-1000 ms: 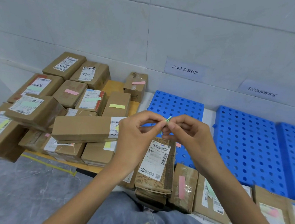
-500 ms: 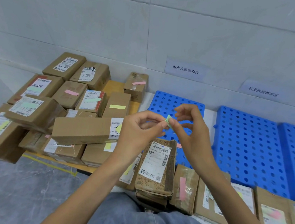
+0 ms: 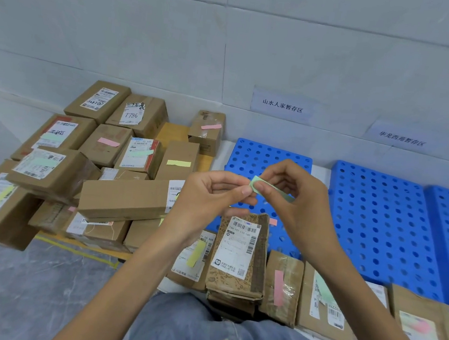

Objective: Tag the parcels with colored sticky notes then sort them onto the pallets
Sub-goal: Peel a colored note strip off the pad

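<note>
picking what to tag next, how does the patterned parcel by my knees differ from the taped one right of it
The patterned parcel shows a white barcode label and no colored note; the taped parcel carries a pink note and no visible label. The patterned parcel has printed doodles; the taped parcel is plain under shiny tape. Both are brown cardboard.

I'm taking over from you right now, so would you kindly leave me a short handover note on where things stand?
Left grip and right grip both pinch one green sticky note, above the parcels.
The patterned parcel below them shows no tag; most of the parcel pile at left is tagged.
No parcel seen sorted onto the blue pallets.
To do: stick this note, tag the rest, sort all.
</note>
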`<state>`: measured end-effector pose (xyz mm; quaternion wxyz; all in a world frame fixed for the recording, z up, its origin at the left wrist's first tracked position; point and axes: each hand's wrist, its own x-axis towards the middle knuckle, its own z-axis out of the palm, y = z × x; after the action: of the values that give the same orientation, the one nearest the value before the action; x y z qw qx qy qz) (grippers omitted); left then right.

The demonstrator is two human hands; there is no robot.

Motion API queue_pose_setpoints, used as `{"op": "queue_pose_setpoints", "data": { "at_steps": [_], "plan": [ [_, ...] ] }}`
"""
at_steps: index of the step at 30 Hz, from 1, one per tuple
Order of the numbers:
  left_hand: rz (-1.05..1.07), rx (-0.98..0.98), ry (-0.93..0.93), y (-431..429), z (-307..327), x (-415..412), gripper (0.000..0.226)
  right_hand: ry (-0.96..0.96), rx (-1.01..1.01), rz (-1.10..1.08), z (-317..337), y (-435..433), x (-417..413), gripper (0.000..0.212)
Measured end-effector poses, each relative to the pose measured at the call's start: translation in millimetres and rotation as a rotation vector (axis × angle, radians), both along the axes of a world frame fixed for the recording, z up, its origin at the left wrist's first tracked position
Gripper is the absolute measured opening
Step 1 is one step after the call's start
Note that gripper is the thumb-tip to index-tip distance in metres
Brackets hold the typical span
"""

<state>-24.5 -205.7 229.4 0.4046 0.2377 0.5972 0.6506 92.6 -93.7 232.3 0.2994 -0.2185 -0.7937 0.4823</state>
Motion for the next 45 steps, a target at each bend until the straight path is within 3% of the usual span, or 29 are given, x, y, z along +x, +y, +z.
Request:
{"op": "queue_pose_setpoints", "data": {
  "at_steps": [8, 13, 16, 27, 32, 34, 37, 45],
  "plan": [
    [-0.024, 0.018, 0.062, 2.4, 6.5, 2.5, 0.012, 0.011, 0.083, -0.004, 1.7, 4.2, 2.4, 0.01],
    [0.025, 0.021, -0.03, 4.8, 6.3, 6.3, 0.011, 0.036, 0.489, -0.141, -8.0, 3.4, -1.8, 0.009],
    [0.058, 0.035, -0.055, 5.9, 4.6, 9.1, 0.008, 0.044, 0.58, -0.174, -13.0, 4.5, -2.0, 0.018],
    [0.074, 0.055, -0.053, 2.8, -1.6, 13.1, 0.012, 0.003, 0.455, -0.128, -12.3, 4.1, 0.4, 0.02],
    [0.059, 0.045, -0.051, 2.4, -1.1, 11.6, 0.013, -0.038, 0.294, -0.06, -7.4, 5.1, 1.3, 0.008],
    [0.042, 0.043, -0.051, 2.4, -1.5, 11.2, 0.013, -0.027, 0.223, -0.034, -5.6, 4.7, 1.3, 0.014],
    [0.046, 0.046, -0.009, 2.0, -3.0, 11.0, 0.014, -0.017, 0.114, 0.012, -1.8, 5.5, 0.0, 0.024],
    [0.095, 0.072, 0.19, 2.2, -5.2, 14.6, 0.008, -0.05, -0.065, 0.056, 4.3, 6.8, 2.6, 0.005]
  ]
}}
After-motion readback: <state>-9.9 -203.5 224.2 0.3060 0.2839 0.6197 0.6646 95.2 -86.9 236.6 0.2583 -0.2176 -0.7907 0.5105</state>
